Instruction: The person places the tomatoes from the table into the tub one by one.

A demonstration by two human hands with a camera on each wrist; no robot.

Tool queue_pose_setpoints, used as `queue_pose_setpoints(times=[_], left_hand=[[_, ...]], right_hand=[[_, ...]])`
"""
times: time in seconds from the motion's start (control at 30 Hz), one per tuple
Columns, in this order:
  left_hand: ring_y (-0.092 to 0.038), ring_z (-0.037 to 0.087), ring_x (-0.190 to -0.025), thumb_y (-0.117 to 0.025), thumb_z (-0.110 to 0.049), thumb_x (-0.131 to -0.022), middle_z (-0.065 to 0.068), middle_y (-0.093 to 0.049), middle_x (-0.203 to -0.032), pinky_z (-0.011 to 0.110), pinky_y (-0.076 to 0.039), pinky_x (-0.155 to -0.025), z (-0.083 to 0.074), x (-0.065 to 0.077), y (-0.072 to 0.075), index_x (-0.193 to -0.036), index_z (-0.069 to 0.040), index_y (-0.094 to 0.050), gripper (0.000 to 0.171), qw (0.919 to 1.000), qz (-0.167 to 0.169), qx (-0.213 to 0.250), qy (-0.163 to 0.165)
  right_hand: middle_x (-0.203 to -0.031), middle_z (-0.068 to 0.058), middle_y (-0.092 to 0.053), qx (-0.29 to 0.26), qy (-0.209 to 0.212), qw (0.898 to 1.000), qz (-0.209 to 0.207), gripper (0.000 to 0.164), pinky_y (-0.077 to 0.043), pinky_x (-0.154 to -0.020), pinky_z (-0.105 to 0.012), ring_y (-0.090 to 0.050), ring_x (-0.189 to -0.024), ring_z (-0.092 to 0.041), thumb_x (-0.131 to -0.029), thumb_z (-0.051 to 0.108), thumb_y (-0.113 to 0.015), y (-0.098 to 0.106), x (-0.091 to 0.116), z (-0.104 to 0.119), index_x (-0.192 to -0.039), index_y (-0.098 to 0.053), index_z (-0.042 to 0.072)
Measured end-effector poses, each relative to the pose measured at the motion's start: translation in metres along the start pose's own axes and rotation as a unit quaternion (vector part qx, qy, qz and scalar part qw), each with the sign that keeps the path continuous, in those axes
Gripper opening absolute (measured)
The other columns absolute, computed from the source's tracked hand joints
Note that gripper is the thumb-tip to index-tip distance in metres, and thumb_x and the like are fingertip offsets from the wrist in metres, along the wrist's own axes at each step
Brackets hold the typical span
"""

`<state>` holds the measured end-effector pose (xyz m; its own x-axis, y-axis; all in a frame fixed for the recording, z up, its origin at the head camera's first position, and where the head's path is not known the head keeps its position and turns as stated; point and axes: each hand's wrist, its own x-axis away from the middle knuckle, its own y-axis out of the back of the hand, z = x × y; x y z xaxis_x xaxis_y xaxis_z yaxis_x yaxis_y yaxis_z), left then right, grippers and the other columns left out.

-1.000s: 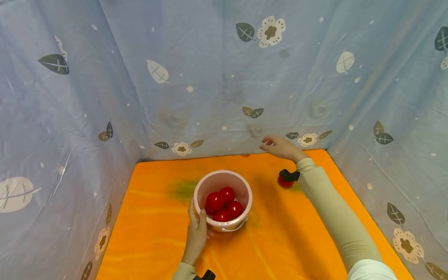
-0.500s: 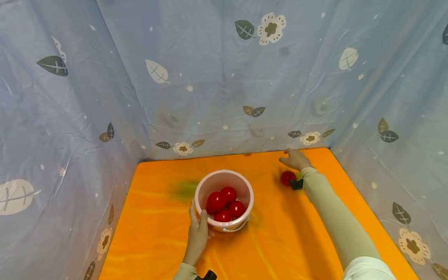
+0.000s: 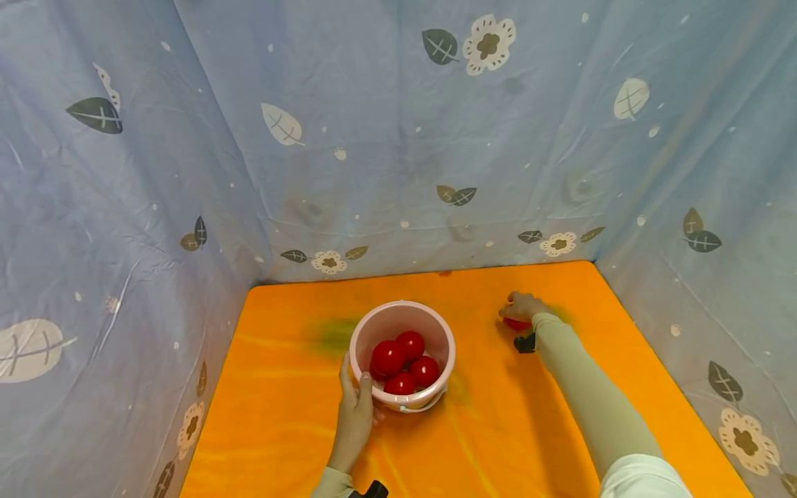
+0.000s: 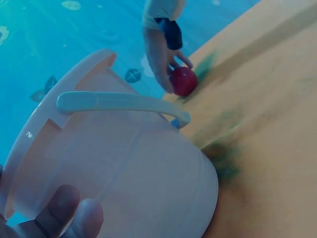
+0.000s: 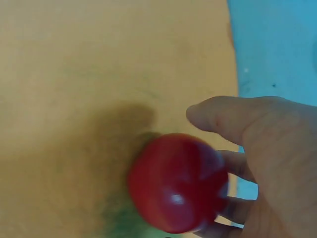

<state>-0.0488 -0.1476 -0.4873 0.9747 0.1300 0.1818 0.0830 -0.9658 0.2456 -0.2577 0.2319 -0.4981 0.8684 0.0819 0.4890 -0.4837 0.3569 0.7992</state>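
Observation:
A pink bucket [image 3: 402, 311] stands on the orange tabletop with several shiny red tomatoes [image 3: 388, 357] inside. My left hand [image 3: 353, 418] grips it at the near left, thumb up by the rim and fingers along the outer wall. In the left wrist view, fingertips [image 4: 84, 218] lie against the bucket's side. To the right, my right hand [image 3: 524, 306] is over a single tomato [image 5: 178, 183] on the tabletop. The right wrist view shows the fingers behind this tomato and the thumb [image 5: 213, 114] held apart from it.
The orange tabletop [image 3: 274, 415] has greenish patches. Blue patterned curtains [image 3: 373, 173] rise along its back and both sides. The bucket's pale handle [image 4: 119, 101] hangs down on its outer side. Each wrist wears a black camera strap [image 3: 525, 343].
My right hand has come down and toward me from near the back curtain, onto the lone tomato. The left hand keeps its hold on the bucket. The whole view shifts slightly.

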Motion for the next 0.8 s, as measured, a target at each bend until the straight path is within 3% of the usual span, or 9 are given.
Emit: queue_pose_setpoints(times=[0.13,0.23,0.43,0.67,0.8], left_hand=[[-0.057,0.031,-0.05,-0.034,-0.043,-0.103,0.018,-0.059,-0.064,0.036,-0.051,-0.05,-0.001,0.0,-0.001,-0.152,-0.041,-0.001,0.059,1.0,-0.004,-0.003,0.002],[-0.058,0.036,-0.052,-0.035,-0.047,-0.102,0.015,-0.058,-0.062,0.036,-0.051,-0.051,-0.001,0.001,-0.001,-0.151,-0.041,-0.001,0.06,1.0,-0.007,-0.005,0.002],[-0.057,0.026,-0.049,-0.034,-0.043,-0.104,0.023,-0.06,-0.069,0.036,-0.052,-0.05,-0.002,0.001,0.0,-0.152,-0.04,-0.001,0.059,1.0,-0.005,-0.005,-0.001],[-0.058,0.028,-0.049,-0.034,-0.037,-0.105,0.016,-0.059,-0.066,0.037,-0.052,-0.05,-0.005,0.002,0.002,-0.154,-0.032,0.002,0.061,0.9999,0.006,0.006,-0.014],[-0.058,0.029,-0.049,-0.034,-0.039,-0.104,0.021,-0.06,-0.069,0.036,-0.051,-0.049,-0.005,0.002,0.001,-0.153,-0.032,0.002,0.061,0.9999,0.007,0.008,-0.013]], right_hand=[[-0.113,-0.025,-0.055,-0.02,-0.008,1.0,0.011,0.05,-0.046,-0.083,-0.044,-0.052,-0.097,-0.037,-0.091,0.033,-0.058,-0.008,0.001,-0.004,-0.124,-0.047,-0.003],[-0.108,-0.024,-0.055,-0.023,-0.014,1.0,-0.004,0.051,-0.046,-0.078,-0.042,-0.053,-0.09,-0.033,-0.089,0.032,-0.062,-0.014,0.003,-0.005,-0.123,-0.047,-0.002],[-0.11,-0.027,-0.056,-0.005,0.001,0.999,-0.04,0.06,-0.048,-0.08,-0.046,-0.055,-0.09,-0.035,-0.084,0.033,-0.067,-0.021,0.004,-0.003,-0.128,-0.047,-0.002],[-0.122,-0.03,-0.052,-0.034,0.034,0.998,-0.049,0.062,-0.049,-0.087,-0.048,-0.054,-0.1,-0.039,-0.087,0.031,-0.065,0.0,0.008,0.013,-0.134,-0.042,-0.004],[-0.123,-0.028,-0.05,-0.014,0.047,0.995,-0.081,0.063,-0.049,-0.085,-0.048,-0.054,-0.101,-0.039,-0.088,0.035,-0.064,0.019,0.014,0.03,-0.136,-0.042,0.001]])
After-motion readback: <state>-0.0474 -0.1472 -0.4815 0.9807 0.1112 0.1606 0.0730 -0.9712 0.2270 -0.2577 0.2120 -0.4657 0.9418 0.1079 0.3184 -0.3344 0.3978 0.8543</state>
